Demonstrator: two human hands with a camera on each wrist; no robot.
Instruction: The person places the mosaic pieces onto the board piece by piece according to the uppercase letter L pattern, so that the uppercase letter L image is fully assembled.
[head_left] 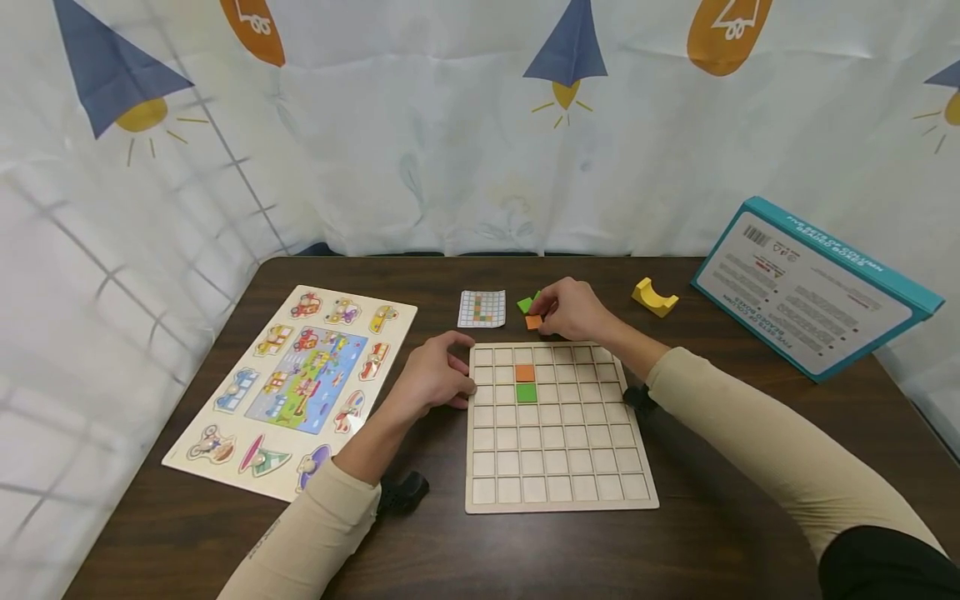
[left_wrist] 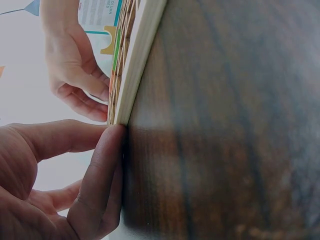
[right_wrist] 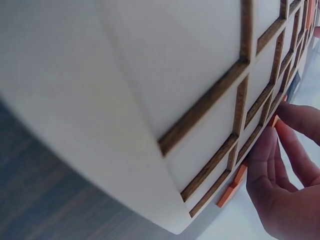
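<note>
A square wooden grid board (head_left: 562,506) lies flat on the table, with an orange tile (head_left: 524,373) and a green tile (head_left: 527,392) in neighbouring cells of one column. My left hand (head_left: 438,372) is at the board's upper left side, its fingertips touching the edge; the left wrist view shows them right at the pale rim (left_wrist: 137,65). Just beyond the far edge, my right hand (head_left: 572,308) pinches an orange tile (right_wrist: 274,120) between thumb and fingers. Green tiles (head_left: 525,305) lie beside those fingertips. More orange pieces (right_wrist: 232,187) show near the hand in the right wrist view.
Behind the board lies a small printed grid card (head_left: 482,309). A wooden vehicle puzzle (head_left: 225,450) is at the left, partly under the left forearm. Farther right are a yellow curved block (head_left: 655,298) and a teal and white box (head_left: 810,292). A printed curtain (head_left: 465,150) hangs behind.
</note>
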